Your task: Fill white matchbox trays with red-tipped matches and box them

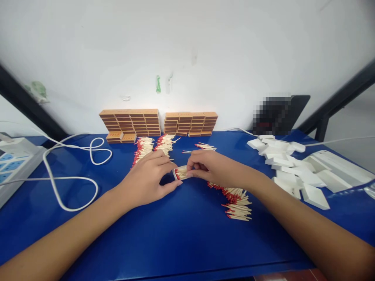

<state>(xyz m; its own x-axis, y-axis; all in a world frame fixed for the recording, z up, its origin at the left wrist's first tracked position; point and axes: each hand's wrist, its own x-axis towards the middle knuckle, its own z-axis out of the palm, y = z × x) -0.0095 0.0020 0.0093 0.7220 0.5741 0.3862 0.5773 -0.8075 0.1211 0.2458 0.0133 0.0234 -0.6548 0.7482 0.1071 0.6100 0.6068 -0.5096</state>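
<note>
Over the middle of the blue surface (164, 234), a small white tray (175, 175) sat between the two hands, partly filled with red-tipped matches (182, 171). The left hand (146, 177) had it by its left end, index finger at the far side and thumb along the near side, parted only by the tray's width. At the opposite end, the right hand (208, 166) had its fingers curled, thumb and forefinger close together over the matches; whether they pinched any could not be told. Loose match piles (238, 210) lay just beside and partly under the right hand, with more (145, 147) beyond the left. Stacked matchboxes (146, 121) stood behind against the wall (205, 50), and white empty trays (293, 168) were heaped at the right.
</note>
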